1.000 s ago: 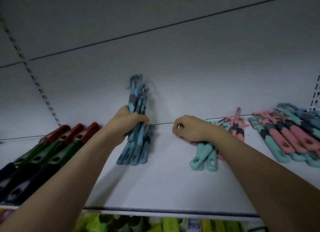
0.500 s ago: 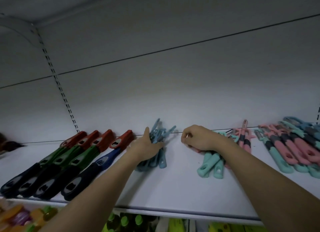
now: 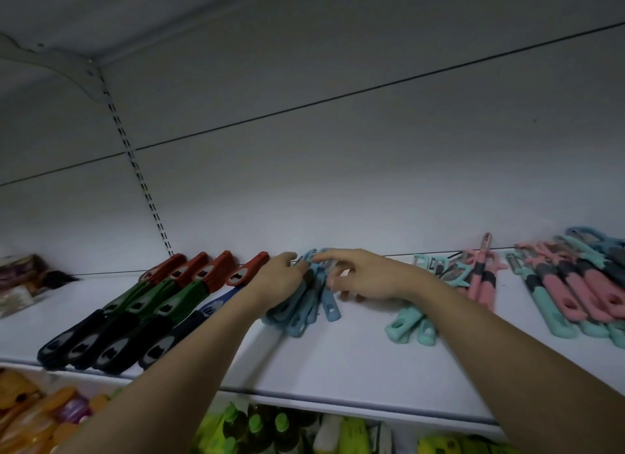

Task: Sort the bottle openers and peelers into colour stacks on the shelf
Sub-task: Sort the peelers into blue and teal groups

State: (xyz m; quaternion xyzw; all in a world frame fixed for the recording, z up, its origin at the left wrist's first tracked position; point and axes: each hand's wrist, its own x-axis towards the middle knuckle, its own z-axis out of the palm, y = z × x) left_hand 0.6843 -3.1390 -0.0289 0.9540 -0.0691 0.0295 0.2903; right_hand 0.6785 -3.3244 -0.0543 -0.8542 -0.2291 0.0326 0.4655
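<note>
Right hand [image 3: 367, 277] has left the mint-green plastic peelers [image 3: 411, 321] it was resting on half a second ago and now reaches left over the bundle of pale blue plastic peelers [image 3: 304, 301]; left hand [image 3: 280, 282] stays on that bundle. Camera has swung a little left as well, so more of the shelf's left end shows.

Left hand: palm down on the left side of the blue bundle, fingers curled over the peeler heads, holding them. Right hand: fingers spread and loosely bent, index fingertip touching the top of the blue heads, nothing held in it.

Blue bundle lies flat on the white metal shelf [image 3: 355, 362], handles toward the front edge, heads near the back panel. Mint-green peelers lie just right of it, apart from the right hand.

Far right: mixed heap of pink, mint and blue peelers with grey grips [image 3: 575, 291]. Left: row of bottle openers with red heads and green or dark navy handles [image 3: 135, 311], touching side by side, the nearest one just beside the left hand.

Below the shelf: yellow-green bottles [image 3: 270, 430], blurred.
</note>
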